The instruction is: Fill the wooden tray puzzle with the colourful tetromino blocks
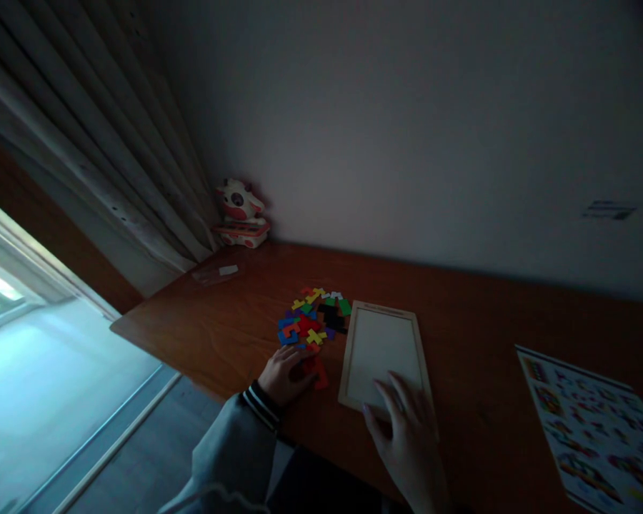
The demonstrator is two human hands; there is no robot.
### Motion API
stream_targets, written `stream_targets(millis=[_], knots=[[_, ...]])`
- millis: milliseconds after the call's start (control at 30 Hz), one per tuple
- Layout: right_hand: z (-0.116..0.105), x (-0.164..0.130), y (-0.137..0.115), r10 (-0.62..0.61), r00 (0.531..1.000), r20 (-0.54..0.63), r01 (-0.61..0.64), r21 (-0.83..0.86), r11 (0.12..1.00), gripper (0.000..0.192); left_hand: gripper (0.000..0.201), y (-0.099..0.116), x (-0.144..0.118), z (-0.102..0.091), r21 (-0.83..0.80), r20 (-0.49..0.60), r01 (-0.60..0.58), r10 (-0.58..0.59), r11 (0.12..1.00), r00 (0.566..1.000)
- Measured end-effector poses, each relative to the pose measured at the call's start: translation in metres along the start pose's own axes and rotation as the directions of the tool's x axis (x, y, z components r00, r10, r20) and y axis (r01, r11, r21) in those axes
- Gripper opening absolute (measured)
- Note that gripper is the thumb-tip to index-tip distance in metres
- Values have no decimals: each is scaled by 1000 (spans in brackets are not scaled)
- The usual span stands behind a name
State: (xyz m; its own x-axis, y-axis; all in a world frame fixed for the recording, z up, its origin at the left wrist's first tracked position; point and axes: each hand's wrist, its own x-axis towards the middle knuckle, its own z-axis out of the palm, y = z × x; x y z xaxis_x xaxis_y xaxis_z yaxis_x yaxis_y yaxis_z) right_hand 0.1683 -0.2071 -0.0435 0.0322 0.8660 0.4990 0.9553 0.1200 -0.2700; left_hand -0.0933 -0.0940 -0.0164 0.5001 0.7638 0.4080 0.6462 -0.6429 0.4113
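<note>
wood: brown desk with a visible grain, running along a pale wall.
left hand: palm down at the near end of the pieces, fingers curled loosely over the desk, fingertips touching a red piece; whether it grips that piece i cannot tell. a grey sleeve with a striped cuff covers the wrist.
right hand: flat, fingers spread and open, lying on the near edge of the tray; it grips nothing, only presses on the frame and the white inner field.
hands: apart from each other, left on the pieces, right on the tray.
tray: pale wooden frame around a blank white panel, lying flat near the middle of the desk, long side running away from the person; no piece lies in it.
pieces: loose heap of flat coloured shapes, red, blue, yellow, green, black, white and purple, just left of the tray, the nearest ones touching its far left corner.
red piece: at the near end of the heap, between the left hand and the tray.
sheet: printed page with rows of small coloured figures, flat at the right end of the desk, well apart from the tray.
toy: white and red cow figure in the far left corner, against the wall.
bag: clear plastic with a white label, flat on the desk in front of the toy.
curtain: pale folds hanging left of the toy.
window: bright pane at lower left, below the desk edge.
</note>
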Motion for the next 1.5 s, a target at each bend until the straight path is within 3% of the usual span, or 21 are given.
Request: stream_targets(millis=[433,667,833,933,1167,1333,1500], knots=[[-6,3,-4,-2,1000,-8,2,-3,1000,38,25,-1,-3,2,-39,-106,-80,76,996,992],[1,1,-1,-21,1000,-19,21,-3,1000,38,52,3,-2,0,30,-19,-239,240,971,971],[1,2,0,-32,999,-29,32,-3,999,39,26,7,-1,1,33,-51,-271,272,962,961],[1,3,0,-40,998,-39,40,-7,999,39,25,8,0,1,27,-90,-288,290,957,953],[8,2,5,-81,993,-89,81,-7,997,40,20,2,-4,5,125,-252,-95,124,988,960],[10,1,6,-45,994,-99,43,-23,999,41,23,1,-4,6,200,-191,-23,62,979,980],[7,1,6,-17,985,-169,9,-48,999,45,34,7,-3,2,233,-133,-56,89,971,987]])
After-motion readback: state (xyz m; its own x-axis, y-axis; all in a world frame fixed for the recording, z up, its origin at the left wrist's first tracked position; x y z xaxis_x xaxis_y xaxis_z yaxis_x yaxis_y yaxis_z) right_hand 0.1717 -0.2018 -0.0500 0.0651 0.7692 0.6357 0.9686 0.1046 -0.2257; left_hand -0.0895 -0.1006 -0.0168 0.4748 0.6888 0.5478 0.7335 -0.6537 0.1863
